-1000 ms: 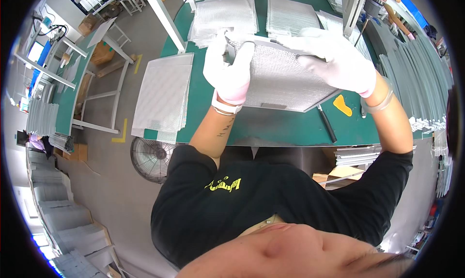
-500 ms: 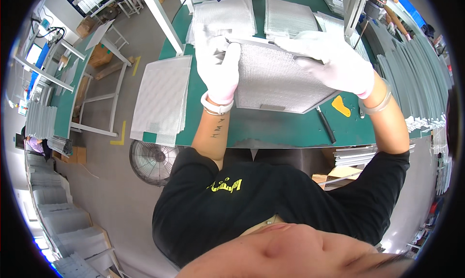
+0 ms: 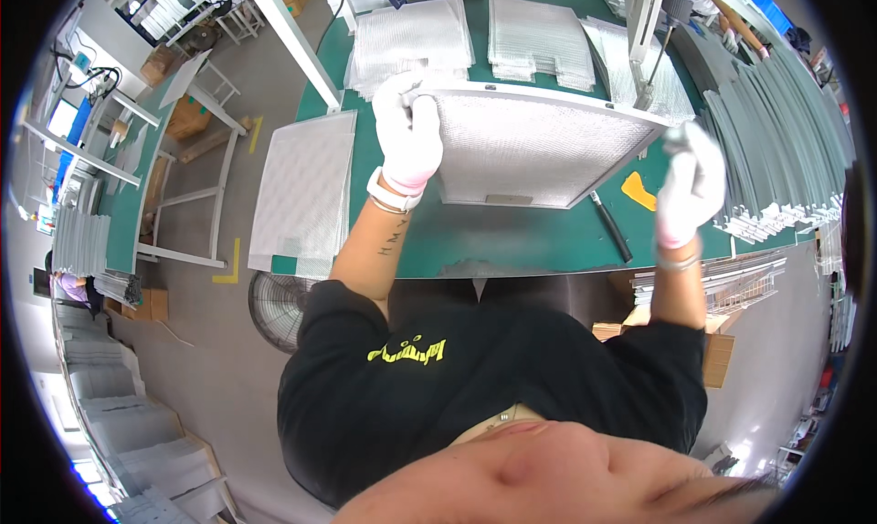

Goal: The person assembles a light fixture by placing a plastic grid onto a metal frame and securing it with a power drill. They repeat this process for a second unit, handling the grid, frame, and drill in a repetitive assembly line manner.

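Note:
A framed metal mesh panel (image 3: 521,149) stands tilted on its lower edge above the green table. My left hand (image 3: 406,136), in a white glove, grips its upper left corner, thumb on the near side. My right hand (image 3: 692,186), gloved too, is beside the panel's upper right corner; its fingertips are smeared by motion, so whether they touch the frame does not show. Right of the panel lie a black-handled tool (image 3: 612,227) and a yellow flat piece (image 3: 638,191), both on the table.
Stacks of mesh sheets lie at the back left (image 3: 411,35), back middle (image 3: 539,40) and left (image 3: 301,190) of the table (image 3: 512,250). A metal upright (image 3: 645,21) rises behind the panel. Many grey frame strips (image 3: 776,140) are piled at the right. A fan (image 3: 277,309) stands below.
My right hand has come off the panel's top edge and moved right and down to beside its right corner. The panel's top bar now shows fully; my left hand keeps its hold.

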Tool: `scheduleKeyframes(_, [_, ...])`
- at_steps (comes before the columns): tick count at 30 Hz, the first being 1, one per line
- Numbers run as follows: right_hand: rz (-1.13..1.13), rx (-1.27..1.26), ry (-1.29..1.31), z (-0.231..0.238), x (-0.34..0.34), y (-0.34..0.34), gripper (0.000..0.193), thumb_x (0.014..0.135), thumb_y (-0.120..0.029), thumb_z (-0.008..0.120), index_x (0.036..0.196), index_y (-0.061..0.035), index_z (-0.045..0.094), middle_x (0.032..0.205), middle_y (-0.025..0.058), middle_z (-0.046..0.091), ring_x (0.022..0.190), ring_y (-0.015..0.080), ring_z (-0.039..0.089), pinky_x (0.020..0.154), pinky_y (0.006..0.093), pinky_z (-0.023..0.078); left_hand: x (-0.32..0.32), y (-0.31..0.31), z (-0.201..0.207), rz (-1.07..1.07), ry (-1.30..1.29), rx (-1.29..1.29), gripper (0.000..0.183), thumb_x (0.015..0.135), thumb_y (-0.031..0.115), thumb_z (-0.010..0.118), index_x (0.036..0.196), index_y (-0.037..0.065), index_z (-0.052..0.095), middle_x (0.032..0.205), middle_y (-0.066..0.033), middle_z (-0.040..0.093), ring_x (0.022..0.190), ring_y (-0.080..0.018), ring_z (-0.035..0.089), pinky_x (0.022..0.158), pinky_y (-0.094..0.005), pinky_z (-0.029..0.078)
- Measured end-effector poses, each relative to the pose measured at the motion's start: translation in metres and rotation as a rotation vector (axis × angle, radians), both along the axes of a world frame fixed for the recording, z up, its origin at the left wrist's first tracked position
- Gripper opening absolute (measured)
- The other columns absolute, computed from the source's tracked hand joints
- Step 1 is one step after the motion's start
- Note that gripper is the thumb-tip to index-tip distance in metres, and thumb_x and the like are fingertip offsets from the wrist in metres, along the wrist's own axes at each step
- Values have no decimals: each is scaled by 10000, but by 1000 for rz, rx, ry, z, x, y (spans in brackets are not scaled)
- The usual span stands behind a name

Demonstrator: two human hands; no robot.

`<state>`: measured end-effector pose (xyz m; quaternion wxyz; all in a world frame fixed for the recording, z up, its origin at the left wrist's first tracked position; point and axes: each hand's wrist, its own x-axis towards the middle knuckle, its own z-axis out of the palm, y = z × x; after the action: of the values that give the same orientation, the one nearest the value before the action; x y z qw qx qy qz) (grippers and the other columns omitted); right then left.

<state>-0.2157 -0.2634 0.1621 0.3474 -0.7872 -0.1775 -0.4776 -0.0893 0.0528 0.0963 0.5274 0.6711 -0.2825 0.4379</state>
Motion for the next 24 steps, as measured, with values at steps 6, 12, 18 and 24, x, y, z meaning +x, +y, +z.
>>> scheduleKeyframes(6, [-429, -544, 809, -177, -38, -40, 432, 882, -86, 638, 1305, -23, 579, 1085, 189, 636, 959, 351, 643, 860, 413, 530, -29, 15, 92, -78, -195, 318, 323, 911, -33, 516, 1232, -10, 547, 1047, -115, 600, 829, -177, 591, 807, -309, 493])
scheduleKeyframes(12, [-264, -123, 906, -192, -45, -47, 465, 955, -96, 550, 1405, -11, 470, 1025, 161, 619, 856, 299, 620, 731, 402, 515, -41, -55, 117, -242, -493, 1198, 381, 855, 159, 602, 1233, 111, 612, 779, -6, 575, 647, -206, 565, 633, -356, 468])
scheduleKeyframes(18, [291, 776, 914, -138, -70, 5, 521, 1007, -145, 491, 1499, -26, 368, 745, -13, 523, 535, 44, 422, 516, 192, 403, -23, -77, 66, -110, -274, 1180, 394, 842, 201, 623, 1224, 107, 633, 748, -25, 591, 672, -207, 588, 647, -342, 467])
scheduleKeyframes(24, [145, 1072, 378, -151, -58, 89, 555, 1027, -153, 463, 1523, -10, 257, 812, 21, 545, 554, 68, 441, 518, 207, 396, -19, -75, 39, -28, -350, 971, 265, 811, 172, 660, 1063, 96, 694, 746, -27, 614, 688, -199, 594, 666, -347, 476])
